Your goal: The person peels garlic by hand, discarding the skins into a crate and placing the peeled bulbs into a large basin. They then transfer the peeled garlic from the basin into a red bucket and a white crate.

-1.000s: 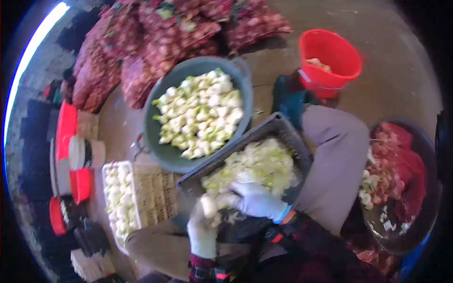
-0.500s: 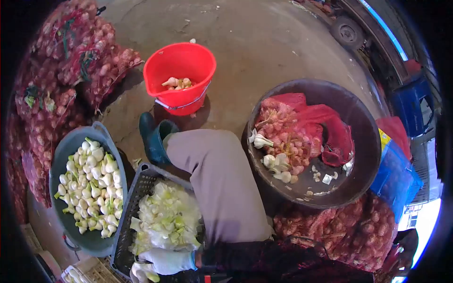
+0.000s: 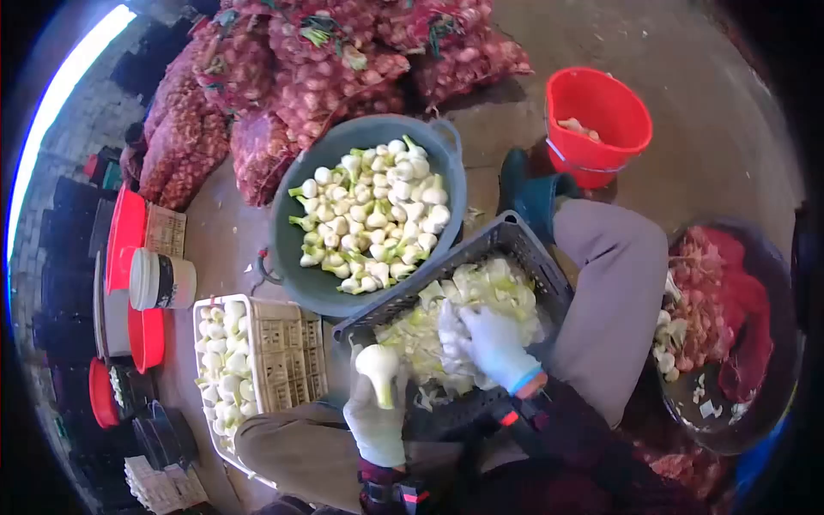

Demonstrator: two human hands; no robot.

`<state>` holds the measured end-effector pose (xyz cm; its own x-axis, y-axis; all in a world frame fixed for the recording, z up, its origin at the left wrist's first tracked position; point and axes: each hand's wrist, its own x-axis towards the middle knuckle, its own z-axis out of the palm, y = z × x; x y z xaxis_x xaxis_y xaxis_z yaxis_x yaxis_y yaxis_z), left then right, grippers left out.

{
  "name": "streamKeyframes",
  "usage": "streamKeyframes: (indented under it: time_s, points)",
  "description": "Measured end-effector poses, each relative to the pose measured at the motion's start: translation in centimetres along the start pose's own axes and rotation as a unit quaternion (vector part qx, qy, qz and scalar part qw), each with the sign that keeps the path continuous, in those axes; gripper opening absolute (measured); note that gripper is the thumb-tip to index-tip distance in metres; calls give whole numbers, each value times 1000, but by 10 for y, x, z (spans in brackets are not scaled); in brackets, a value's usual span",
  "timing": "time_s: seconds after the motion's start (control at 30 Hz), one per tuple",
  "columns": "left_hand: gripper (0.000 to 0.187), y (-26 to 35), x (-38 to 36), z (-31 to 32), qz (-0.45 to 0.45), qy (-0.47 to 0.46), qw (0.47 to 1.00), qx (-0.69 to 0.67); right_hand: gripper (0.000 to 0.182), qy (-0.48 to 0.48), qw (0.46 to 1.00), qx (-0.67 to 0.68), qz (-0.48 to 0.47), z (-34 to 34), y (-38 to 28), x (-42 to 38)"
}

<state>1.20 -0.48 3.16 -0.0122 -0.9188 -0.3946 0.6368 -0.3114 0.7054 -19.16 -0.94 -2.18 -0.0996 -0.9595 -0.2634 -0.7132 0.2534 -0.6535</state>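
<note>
My left hand [image 3: 375, 425], in a whitish glove, grips a peeled white garlic bulb [image 3: 378, 367] with its green stem pointing down. Over the black crate [image 3: 543, 257] is my right hand [image 3: 491, 342], gloved too, with its fingers curled among the loose garlic skins [image 3: 493, 283]. Whatever those fingers hold blends with the pale skins. Just beyond the crate stands a grey-blue tub [image 3: 287, 223] full of cleaned garlic bulbs [image 3: 373, 215].
A cream crate [image 3: 296, 352] of garlic bulbs stands at the left, near a white bucket [image 3: 163, 281]. A red bucket [image 3: 592, 163] and a dark basin [image 3: 777, 360] with a red net bag [image 3: 745, 300] are at the right. Full net sacks [image 3: 318, 86] lie behind.
The view has swung left, bringing the cream crate and the left-side buckets into sight. Both gloved hands now show; earlier only one was visible, beside a garlic bulb at the bottom edge.
</note>
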Motion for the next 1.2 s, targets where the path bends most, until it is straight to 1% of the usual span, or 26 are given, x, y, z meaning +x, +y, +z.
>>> streamKeyframes:
  time_s: [0.03,0.07,0.1,0.13,0.17,0.23,0.3,0.33,0.37,0.4,0.43,0.53,0.6,0.63,0.7,0.73,0.77,0.83,0.9,0.97,1.0,1.03,1.07,1.1,1.17,1.2]
  points:
    - [54,-2,1,8,35,-11,998,48,34,3,1000,-3,-7,1,-6,-1]
    - [52,-2,3,7,15,-53,998,10,36,18,988,134,-78,4,-16,-4]
    - [52,-6,4,4,17,-51,999,10,38,29,951,270,-146,8,-25,-5]
    - [50,-10,5,5,28,-49,998,20,38,-42,931,343,-114,-3,-39,-9]
    - [48,-14,6,6,39,-47,998,32,34,-11,947,294,-131,4,-41,-9]
    - [49,-17,7,3,27,-25,999,27,30,-46,917,388,-75,16,-45,-9]
    - [61,-18,13,-7,-65,-65,995,-47,27,-29,926,370,-71,27,-43,-11]
    - [61,-20,15,-7,-68,-60,995,-45,24,-11,935,348,-70,29,-43,-10]
    - [55,-21,17,-5,-72,-68,993,-63,24,-14,934,350,-65,33,-45,-9]
    - [51,-24,18,-4,-76,-76,991,-82,21,29,938,341,-52,36,-49,-6]
    - [51,-26,20,-5,-81,-73,991,-82,18,73,941,329,-39,37,-50,-5]
    - [51,-30,27,-5,-99,-59,989,-95,16,99,925,363,-51,49,-41,8]
    - [48,-26,26,4,-65,-6,996,63,13,109,925,360,-48,43,-34,10]
    - [48,-24,24,9,-68,-6,996,59,12,118,925,357,-49,37,-32,11]
    - [45,-20,20,16,-85,26,975,204,14,119,927,353,-48,41,-33,11]
    - [44,-20,21,18,-65,14,967,247,15,145,933,317,-86,48,-32,12]
    - [44,-21,21,15,-66,20,968,243,16,170,936,281,-126,54,-31,13]
    - [46,-20,21,8,-60,28,967,247,14,155,936,294,-119,53,-32,15]
    - [47,-25,20,-9,-59,40,964,255,13,55,921,382,-44,38,-39,17]
    - [52,-24,21,-12,-77,53,972,214,11,61,920,382,-66,39,-40,16]
    - [50,-23,17,-9,-68,46,981,176,9,42,883,468,-22,35,-38,16]
    - [50,-20,16,-9,-63,45,981,176,7,21,836,549,22,30,-35,16]
    - [50,-17,14,-11,-65,23,988,140,5,-35,803,588,95,5,-35,24]
    - [50,-13,13,-12,-67,-1,992,104,7,27,747,642,173,-7,-33,26]
    - [54,-9,9,-15,-61,4,989,135,8,118,724,667,130,-29,-22,28]
    - [58,-10,10,-24,-58,-26,991,117,8,120,763,620,135,-30,-7,32]
